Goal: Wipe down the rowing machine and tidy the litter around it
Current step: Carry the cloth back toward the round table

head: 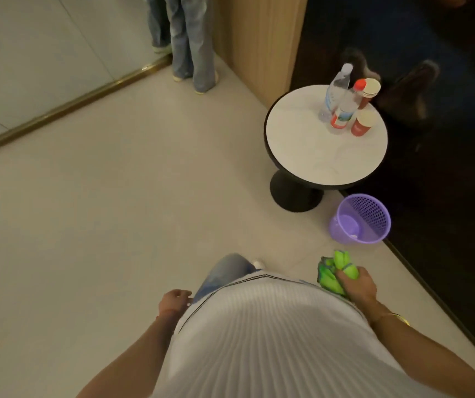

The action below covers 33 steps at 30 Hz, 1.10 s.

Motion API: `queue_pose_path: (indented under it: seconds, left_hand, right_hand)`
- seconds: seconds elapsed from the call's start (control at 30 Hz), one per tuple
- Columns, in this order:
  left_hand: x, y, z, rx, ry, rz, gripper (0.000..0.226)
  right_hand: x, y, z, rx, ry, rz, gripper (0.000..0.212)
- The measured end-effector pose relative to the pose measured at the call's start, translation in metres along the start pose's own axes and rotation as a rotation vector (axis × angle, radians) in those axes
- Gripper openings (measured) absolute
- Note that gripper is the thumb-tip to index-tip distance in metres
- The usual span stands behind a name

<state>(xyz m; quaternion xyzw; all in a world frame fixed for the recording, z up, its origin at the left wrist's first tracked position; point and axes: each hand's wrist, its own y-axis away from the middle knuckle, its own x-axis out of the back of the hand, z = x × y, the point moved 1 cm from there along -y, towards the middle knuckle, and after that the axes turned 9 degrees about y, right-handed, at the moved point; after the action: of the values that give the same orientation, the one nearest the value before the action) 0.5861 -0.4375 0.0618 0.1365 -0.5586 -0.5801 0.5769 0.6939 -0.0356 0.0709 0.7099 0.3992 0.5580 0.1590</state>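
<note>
A view from a head-worn camera looking down the front of a person in a white ribbed top and blue jeans, standing on a pale tiled floor.

The right hand, low at the person's right side, grips a bunched bright green cloth with blue-green edging; its fingers are curled tightly round the cloth, which bulges out above and to the left of the fist. A gold bracelet sits on that wrist. The left hand hangs beside the left thigh, fingers loosely curled and holding nothing.

Ahead and to the right stands a small round worktop with a white top, black rim and black pedestal. On its far side stand 2 clear plastic bottles, one with a white cap and one with a red cap and red label, touching or nearly touching each other, and 2 red paper cups just beside them.

On the floor just beside the pedestal, between it and the cloth, a purple mesh waste basket lies tipped toward the camera, showing its inside. A dark floor area runs along the right.

At the top, another person's jeans-clad legs stand near a wooden panel and a brass-edged mirror wall.

The rowing machine is out of view.
</note>
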Motion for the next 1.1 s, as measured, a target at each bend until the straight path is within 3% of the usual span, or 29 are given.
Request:
queue_pose_path:
  seconds: [0.13,0.27,0.63,0.87,1.1]
  left_hand:
    - [-0.001,-0.037,0.074,-0.028,-0.070,-0.018,0.028]
    - [-0.005,-0.082,0.154,-0.058,-0.119,-0.055,0.029]
    - [-0.015,-0.196,0.436,-0.277,-0.404,-0.204,0.028]
    - [-0.078,-0.190,0.586,-0.787,-0.753,-0.252,0.026]
    - [-0.173,-0.182,0.632,-1.354,-0.986,-0.329,0.032]
  right_hand:
    - [0.030,-0.047,-0.104,0.055,-0.065,0.109,0.072]
    - [0.031,-0.095,-0.157,0.064,-0.091,0.134,0.046]
    - [0.046,-0.185,-0.268,-0.042,-0.187,0.286,0.043]
    - [0.066,-0.234,-0.325,-0.066,-0.088,0.338,0.050]
    - [0.058,-0.288,-0.357,-0.084,0.066,0.344,0.053]
